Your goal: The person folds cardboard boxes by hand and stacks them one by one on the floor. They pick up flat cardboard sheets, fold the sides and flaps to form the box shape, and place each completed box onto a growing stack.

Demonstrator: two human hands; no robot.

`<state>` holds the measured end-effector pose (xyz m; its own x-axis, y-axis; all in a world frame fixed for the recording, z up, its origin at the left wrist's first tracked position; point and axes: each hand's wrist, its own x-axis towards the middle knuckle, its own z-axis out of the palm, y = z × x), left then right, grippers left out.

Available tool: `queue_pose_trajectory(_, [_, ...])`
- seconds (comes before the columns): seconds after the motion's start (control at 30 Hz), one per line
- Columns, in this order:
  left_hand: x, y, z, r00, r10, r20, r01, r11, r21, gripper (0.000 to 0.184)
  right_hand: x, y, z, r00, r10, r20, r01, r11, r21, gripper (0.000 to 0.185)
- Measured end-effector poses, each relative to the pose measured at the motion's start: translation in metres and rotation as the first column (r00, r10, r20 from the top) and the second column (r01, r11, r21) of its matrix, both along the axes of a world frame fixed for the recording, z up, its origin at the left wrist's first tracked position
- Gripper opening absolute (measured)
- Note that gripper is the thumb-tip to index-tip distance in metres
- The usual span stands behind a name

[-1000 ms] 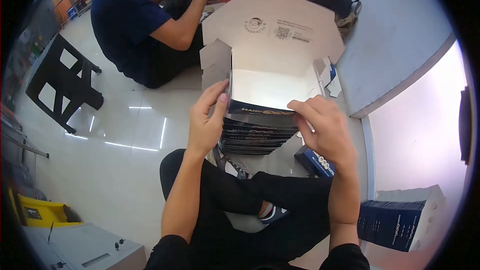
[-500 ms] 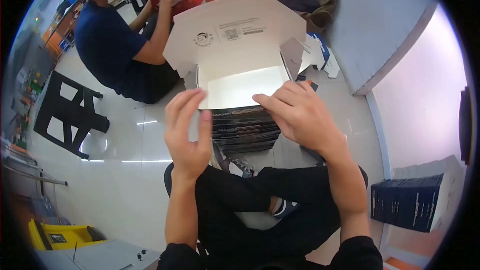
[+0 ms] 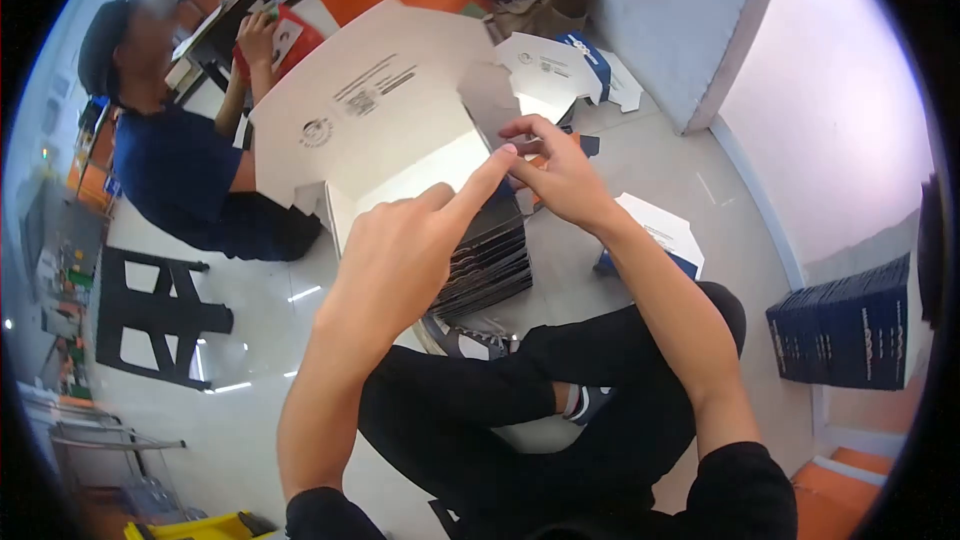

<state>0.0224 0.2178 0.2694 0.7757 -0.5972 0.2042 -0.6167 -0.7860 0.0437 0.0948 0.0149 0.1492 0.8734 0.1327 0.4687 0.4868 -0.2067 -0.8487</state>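
An open cardboard box, white inside and dark outside, is tilted in front of me with its printed lid raised. My left hand reaches across its front side, index finger stretched toward the front right corner and the other fingers partly hidden. At that corner my right hand has thumb and fingers curled around the box's side edge, close to the grey side flap. The left index fingertip meets the right thumb there. Beneath the box stands a stack of dark flat cartons.
To the left sits another person holding a red item. White-and-blue cartons lie on the floor behind, with another carton at right. A blue carton stack stands by the wall; a black stool is at left.
My view has shifted, and the box now appears turned and further left. My left hand has moved from the left corner across to the right front corner, where my right hand grips the edge.
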Motion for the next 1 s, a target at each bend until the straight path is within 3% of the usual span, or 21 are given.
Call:
queue_pose_trajectory(0.07, [-0.002, -0.001, 0.005, 1.000, 0.001, 0.001, -0.001, 0.999, 0.045, 0.062, 0.001, 0.009, 0.007, 0.895, 0.178, -0.410, -0.065, 0.959, 0.275, 0.038])
queue_pose_trajectory(0.13, [-0.001, 0.001, 0.007, 1.000, 0.005, 0.004, -0.005, 0.996, 0.084, 0.062, 0.013, 0.012, 0.002, 0.891, 0.196, -0.409, -0.090, 0.960, 0.264, 0.040])
queue_pose_trajectory(0.2, [0.001, 0.003, 0.006, 0.999, -0.027, 0.047, 0.023, 0.997, 0.077, 0.076, 0.018, 0.011, 0.003, 0.840, 0.211, -0.501, -0.186, 0.977, 0.100, 0.041])
queue_pose_trajectory(0.33, [-0.002, -0.003, 0.012, 0.999, -0.006, 0.036, 0.001, 0.993, 0.114, 0.070, 0.020, 0.013, 0.000, 0.941, 0.164, -0.295, -0.143, 0.985, 0.092, 0.042])
queue_pose_trajectory(0.43, [-0.002, -0.003, 0.017, 0.997, 0.034, 0.064, -0.034, 0.999, -0.013, 0.059, 0.018, 0.012, 0.004, 0.967, 0.123, -0.222, -0.126, 0.992, 0.002, 0.044])
queue_pose_trajectory(0.57, [-0.001, -0.009, 0.017, 0.999, 0.034, 0.026, -0.036, 0.996, 0.086, 0.059, 0.014, 0.010, 0.014, 0.920, 0.124, -0.373, -0.109, 0.992, 0.061, 0.044])
queue_pose_trajectory(0.63, [-0.002, -0.016, 0.017, 0.995, 0.096, -0.023, -0.091, 0.980, 0.179, 0.049, 0.018, 0.009, 0.009, 0.951, 0.112, -0.287, -0.108, 0.994, 0.029, 0.043])
queue_pose_trajectory(0.77, [-0.002, -0.025, 0.009, 0.998, 0.063, -0.012, -0.059, 0.972, 0.228, 0.050, 0.020, 0.005, 0.005, 0.959, 0.118, -0.256, -0.109, 0.993, 0.048, 0.041])
queue_pose_trajectory(0.83, [-0.005, -0.035, 0.003, 0.998, 0.045, -0.036, -0.029, 0.929, 0.369, 0.049, 0.017, 0.003, 0.008, 0.951, 0.149, -0.273, -0.124, 0.987, 0.107, 0.041])
queue_pose_trajectory(0.97, [0.001, -0.035, 0.002, 0.997, 0.024, -0.077, 0.007, 0.927, 0.376, 0.051, 0.014, 0.002, 0.008, 0.948, 0.175, -0.267, -0.165, 0.984, 0.061, 0.044])
queue_pose_trajectory(1.0, [0.004, -0.033, 0.006, 0.986, -0.018, -0.163, 0.069, 0.948, 0.312, 0.052, 0.016, 0.003, 0.004, 0.981, 0.120, -0.151, -0.129, 0.990, -0.053, 0.044])
